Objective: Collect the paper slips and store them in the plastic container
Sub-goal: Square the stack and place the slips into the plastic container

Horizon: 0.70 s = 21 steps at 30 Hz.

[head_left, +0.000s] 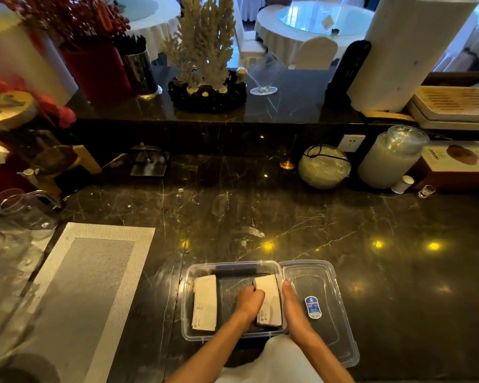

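Observation:
A clear plastic container [205,268] sits on the dark marble counter near the front edge. One stack of white paper slips [205,305] lies at its left side. A second stack of paper slips [271,297] lies at its right side. My left hand [248,301] is inside the container, fingers curled on the left edge of that second stack. My right hand [292,305] lies flat along the stack's right edge, against the container wall. The container's clear lid [327,275] rests upside down just to the right, with a blue label [313,307] on it.
A woven grey placemat [89,286] lies at the left. Glass pitchers [20,208] stand at the far left. A round glass bowl [324,167], a plastic jar [390,158] and a small shot glass [426,191] line the back right. A raised ledge behind carries a coral ornament [205,51].

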Available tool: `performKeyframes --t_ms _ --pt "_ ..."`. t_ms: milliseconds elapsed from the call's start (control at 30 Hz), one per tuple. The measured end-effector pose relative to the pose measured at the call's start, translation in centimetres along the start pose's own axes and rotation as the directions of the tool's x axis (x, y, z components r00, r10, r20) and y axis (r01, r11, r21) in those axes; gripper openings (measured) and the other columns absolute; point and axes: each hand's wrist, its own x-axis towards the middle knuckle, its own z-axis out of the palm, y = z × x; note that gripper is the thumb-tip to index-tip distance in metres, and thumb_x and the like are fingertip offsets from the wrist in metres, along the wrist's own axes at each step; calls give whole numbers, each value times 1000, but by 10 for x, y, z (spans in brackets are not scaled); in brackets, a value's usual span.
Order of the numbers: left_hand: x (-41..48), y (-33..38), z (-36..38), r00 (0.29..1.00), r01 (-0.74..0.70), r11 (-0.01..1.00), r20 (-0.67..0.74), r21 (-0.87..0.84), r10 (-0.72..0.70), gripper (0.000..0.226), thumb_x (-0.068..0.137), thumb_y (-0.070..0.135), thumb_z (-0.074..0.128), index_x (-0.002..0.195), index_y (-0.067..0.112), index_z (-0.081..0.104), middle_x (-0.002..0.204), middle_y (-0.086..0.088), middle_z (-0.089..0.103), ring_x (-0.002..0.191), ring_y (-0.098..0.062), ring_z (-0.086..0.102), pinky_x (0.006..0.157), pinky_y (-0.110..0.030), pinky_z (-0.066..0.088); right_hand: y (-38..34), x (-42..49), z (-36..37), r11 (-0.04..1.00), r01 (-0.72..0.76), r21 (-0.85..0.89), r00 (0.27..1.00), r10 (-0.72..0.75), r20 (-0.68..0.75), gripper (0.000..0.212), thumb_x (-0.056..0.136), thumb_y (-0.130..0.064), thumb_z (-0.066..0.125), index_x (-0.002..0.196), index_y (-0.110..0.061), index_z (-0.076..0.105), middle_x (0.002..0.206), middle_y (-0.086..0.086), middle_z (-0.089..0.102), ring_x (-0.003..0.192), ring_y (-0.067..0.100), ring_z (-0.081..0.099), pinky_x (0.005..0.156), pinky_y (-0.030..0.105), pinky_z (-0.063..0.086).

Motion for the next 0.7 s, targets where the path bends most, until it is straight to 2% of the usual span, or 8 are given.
performKeyframes --t_ms 100,200,267,333,400,533,600,700 --pt "2 -1 -3 999 1 1000 38 9 -2 19 96 15 45 101 16 63 107 -14 72 98 -26 70 90 -42 58 1 -1 0 1000 5 -27 1000 -5 0 47 105 -45 20 130 -23 52 116 11 67 98 19 67 78 27 55" --pt "0 -2 -11 997 13 1000 72 -11 -12 18 97 17 44 99 20 62 105 -9 72 96 -21 70 88 -36 57 1 -1 1 997 27 -71 999 -29 -21 47 105 -43 22 137 -22 48 126 14 63 109 27 64 91 38 54" --pt "2 -8 -18 1000 0 1000 26 -31 1 19 98 19 43 102 24 61 100 -3 71 94 -16 68 88 -36 57 3 0 0 988 55 -142 998 -59 -27 42 107 -31 31 147 -22 39 135 15 58 118 30 60 95 43 53" --pt "6 -14 -26 999 -6 999 -54 -33 4 25 98 16 42 115 21 60 101 2 66 95 -14 63 89 -34 54 5 2 -3 970 64 -233 996 -75 -39 47 105 -16 40 151 -24 34 134 14 59 117 29 61 91 44 57" --pt "6 -17 -31 994 -6 1000 -105 -7 5 36 98 11 41 131 19 53 112 2 59 100 -13 56 89 -30 46 7 2 -6 950 65 -305 994 -87 -59 52 103 -10 42 152 -27 33 130 14 63 114 28 65 87 45 60" --pt "4 -22 -38 990 44 998 -135 36 -38 47 99 14 39 146 21 39 142 -8 49 128 -28 49 107 -40 42 9 2 -6 927 66 -370 993 -99 -71 56 102 -6 41 153 -27 31 132 13 62 118 29 64 87 46 60" --pt "4 -29 -41 987 56 998 -154 24 -51 47 98 14 40 145 20 39 140 -10 51 125 -29 51 109 -43 43 8 1 -5 922 58 -384 993 -94 -77 58 102 -4 42 154 -27 29 135 13 60 121 30 62 88 46 59" --pt "3 -36 -46 973 64 998 -224 21 -58 44 98 13 42 141 18 44 125 -7 59 109 -24 57 100 -38 49 7 1 -5 919 45 -392 993 -83 -79 60 102 -4 42 155 -29 26 137 13 59 123 30 60 89 48 59"
